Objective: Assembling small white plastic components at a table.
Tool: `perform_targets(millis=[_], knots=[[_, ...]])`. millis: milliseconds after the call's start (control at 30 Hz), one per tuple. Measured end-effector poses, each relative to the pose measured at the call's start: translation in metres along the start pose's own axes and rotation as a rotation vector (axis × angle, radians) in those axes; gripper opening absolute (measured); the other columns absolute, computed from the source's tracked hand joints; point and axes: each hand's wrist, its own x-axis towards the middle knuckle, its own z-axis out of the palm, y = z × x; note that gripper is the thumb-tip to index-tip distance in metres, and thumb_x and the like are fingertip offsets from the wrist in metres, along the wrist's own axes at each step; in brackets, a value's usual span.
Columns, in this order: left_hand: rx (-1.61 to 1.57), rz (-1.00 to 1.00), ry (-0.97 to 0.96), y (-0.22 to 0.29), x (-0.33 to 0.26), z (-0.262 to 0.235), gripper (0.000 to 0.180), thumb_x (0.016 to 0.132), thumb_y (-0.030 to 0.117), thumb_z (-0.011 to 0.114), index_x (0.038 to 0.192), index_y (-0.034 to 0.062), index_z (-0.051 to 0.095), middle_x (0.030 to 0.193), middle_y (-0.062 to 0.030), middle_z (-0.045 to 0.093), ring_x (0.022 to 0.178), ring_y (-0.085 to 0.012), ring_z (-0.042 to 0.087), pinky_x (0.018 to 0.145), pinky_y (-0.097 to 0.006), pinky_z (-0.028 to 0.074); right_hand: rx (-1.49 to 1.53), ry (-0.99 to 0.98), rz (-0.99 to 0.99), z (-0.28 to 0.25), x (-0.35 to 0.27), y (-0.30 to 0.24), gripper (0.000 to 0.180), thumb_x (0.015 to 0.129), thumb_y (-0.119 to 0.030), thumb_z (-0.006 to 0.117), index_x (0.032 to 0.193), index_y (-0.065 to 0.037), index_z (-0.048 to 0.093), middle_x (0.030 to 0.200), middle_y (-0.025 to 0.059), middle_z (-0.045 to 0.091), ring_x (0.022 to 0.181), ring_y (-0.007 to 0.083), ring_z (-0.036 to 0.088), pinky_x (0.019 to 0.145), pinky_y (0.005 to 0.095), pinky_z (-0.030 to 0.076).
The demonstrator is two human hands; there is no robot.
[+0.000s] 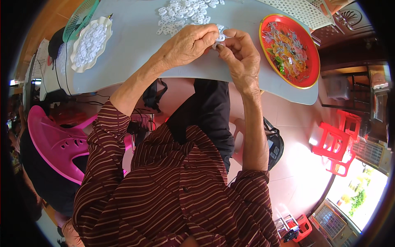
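Observation:
Over the near part of the grey table (123, 45), my two hands meet at a small white plastic piece (222, 37) with a hole in it. My left hand (189, 44) is closed, thumb and fingers pinched at the piece's left side. From the right, my right hand (242, 57) grips it between thumb and fingers. The fingertips partly hide the piece. Just beyond my hands lies a loose pile of similar white plastic pieces (181, 15).
At left, a scalloped white dish (89, 44) holds many white pieces beside a green mesh basket (80, 18). A round red tray (312, 61) with small grey pieces stands at right, near a white perforated rack (298, 10). Pink chair (57, 144) and red stools (333, 142) stand below table height.

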Motion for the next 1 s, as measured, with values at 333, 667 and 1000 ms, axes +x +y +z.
perform_targets(millis=[333, 667, 1000], knots=[[-0.014, 0.036, 0.006, -0.001, -0.002, 0.003, 0.027, 0.095, 0.025, 0.046, 0.097, -0.0001, 0.055, 0.064, -0.0080, 0.049, 0.060, -0.0177, 0.046, 0.058, -0.031, 0.041, -0.035, 0.003, -0.001, -0.001, 0.000, -0.001, 0.030, 0.083, 0.001, 0.062, 0.110, -0.002, 0.050, 0.079, 0.0023, 0.058, 0.073, 0.0073, 0.055, 0.066, 0.0206, 0.046], [0.061, 0.058, -0.043, 0.001, -0.001, 0.000, 0.023, 0.094, 0.022, 0.045, 0.093, 0.0003, 0.054, 0.063, -0.0085, 0.048, 0.058, -0.0189, 0.045, 0.056, -0.033, 0.040, -0.025, 0.017, -0.017, 0.001, -0.002, -0.004, 0.028, 0.084, 0.002, 0.061, 0.110, -0.001, 0.050, 0.082, 0.0042, 0.059, 0.075, 0.0087, 0.057, 0.069, 0.0216, 0.047], [-0.040, 0.121, 0.078, -0.007, -0.006, 0.009, 0.020, 0.092, 0.017, 0.044, 0.081, 0.0014, 0.048, 0.061, -0.0102, 0.045, 0.054, -0.0203, 0.041, 0.053, -0.034, 0.038, -0.080, -0.007, -0.084, 0.007, -0.002, 0.006, 0.031, 0.076, -0.001, 0.072, 0.102, 0.001, 0.057, 0.079, 0.0023, 0.058, 0.072, 0.0077, 0.055, 0.065, 0.0211, 0.047]])
